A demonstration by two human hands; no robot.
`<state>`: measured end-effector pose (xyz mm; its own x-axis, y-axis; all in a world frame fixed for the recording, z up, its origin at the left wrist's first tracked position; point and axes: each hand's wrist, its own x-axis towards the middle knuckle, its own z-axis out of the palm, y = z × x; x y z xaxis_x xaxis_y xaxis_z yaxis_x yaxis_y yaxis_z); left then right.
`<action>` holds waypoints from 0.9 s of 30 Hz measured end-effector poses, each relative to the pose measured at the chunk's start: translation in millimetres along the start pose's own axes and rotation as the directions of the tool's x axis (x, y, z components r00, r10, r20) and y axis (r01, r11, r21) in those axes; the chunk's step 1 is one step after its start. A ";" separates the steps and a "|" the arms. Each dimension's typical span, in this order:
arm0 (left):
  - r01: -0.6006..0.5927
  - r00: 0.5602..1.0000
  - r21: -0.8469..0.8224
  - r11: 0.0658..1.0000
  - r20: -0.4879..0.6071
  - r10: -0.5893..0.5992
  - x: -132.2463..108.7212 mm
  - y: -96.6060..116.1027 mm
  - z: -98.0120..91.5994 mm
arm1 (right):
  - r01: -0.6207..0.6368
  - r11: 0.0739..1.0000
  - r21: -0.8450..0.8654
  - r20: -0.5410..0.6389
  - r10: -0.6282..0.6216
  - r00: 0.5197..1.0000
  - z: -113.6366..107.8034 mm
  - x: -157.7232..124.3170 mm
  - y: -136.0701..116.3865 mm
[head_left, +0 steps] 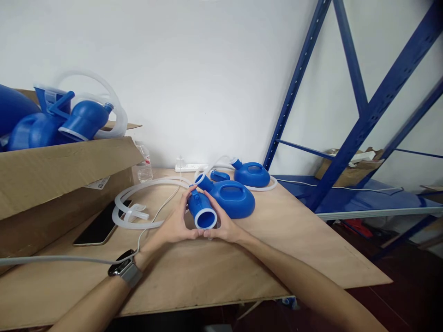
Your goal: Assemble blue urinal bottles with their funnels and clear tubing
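Between my two hands is a blue plastic funnel cup [200, 203], its wide mouth ringed in white and facing me. My left hand [180, 216] curves round its left side, and my right hand [223, 221] wraps the other side. Both thumbs meet under the white rim. Just behind my right hand lies a blue urinal bottle [233, 198] with a moulded handle, its neck pointing left. A clear hose [121, 203] loops on the table to the left; whether it joins the cup is hidden by my hand.
An open cardboard box [69, 170] at left holds several blue parts and a hose. A phone [100, 226], a plastic water bottle [143, 163], a power strip [188, 167] and a second urinal bottle [252, 175] are on the table [294, 240]. Blue metal shelving [363, 110] stands right.
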<state>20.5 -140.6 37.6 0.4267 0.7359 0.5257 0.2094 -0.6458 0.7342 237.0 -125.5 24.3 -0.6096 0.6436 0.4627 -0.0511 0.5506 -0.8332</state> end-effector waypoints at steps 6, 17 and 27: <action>0.004 0.996 -0.003 1.000 -0.092 -0.004 2.1 -10.2 -5.7 | 0.008 0.863 -0.505 0.224 0.122 0.967 -29.6 -4.9 -12.7; 0.116 0.984 -0.162 0.980 -0.117 -0.136 2.3 -36.2 -21.2 | 0.102 0.870 -0.483 0.099 -0.061 0.993 -26.2 -7.7 3.0; 0.094 0.995 0.089 0.992 0.019 -0.096 -2.2 -34.0 1.8 | 0.047 0.997 -0.065 -0.370 -0.067 0.926 17.0 -9.8 -25.8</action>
<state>14.0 -120.6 10.7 0.4211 0.7907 0.4443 0.3265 -0.5892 0.7391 230.9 -155.1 36.1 -0.2684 0.7560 0.5970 -0.0282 0.6133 -0.7893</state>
